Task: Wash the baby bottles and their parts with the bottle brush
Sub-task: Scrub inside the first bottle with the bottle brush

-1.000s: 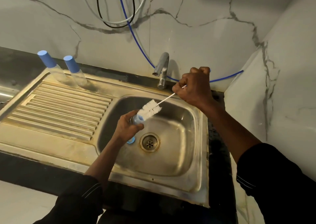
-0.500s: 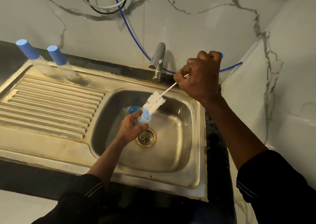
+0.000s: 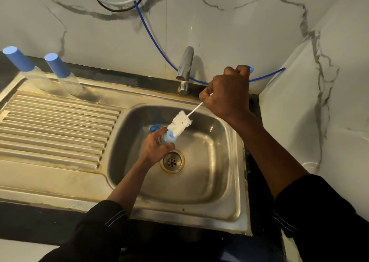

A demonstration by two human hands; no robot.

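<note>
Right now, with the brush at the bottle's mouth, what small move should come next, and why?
Probably push the brush straight into the bottle. Nearly all its bristles are outside, only the tip meets the blue mouth. The left hand grips the bottle over the sink, and the right hand holds the handle roughly in line with it.

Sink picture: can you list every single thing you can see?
Stainless steel sink with ribbed drainboard: one, silver, centre.
Chrome tap: one, silver, behind the basin.
Clear bottles with blue caps: two, back left of drainboard.
White bristle bottle brush: one, over the basin, tip at the held part.
Pale blue bottle part: one, held above the basin.
Round blue piece: one, in basin behind the held part.
Thin blue tube: one, along wall.
Black and white cables: at least two, top of wall.
Hands: left hand grips the part; right hand grips the brush handle.
</note>
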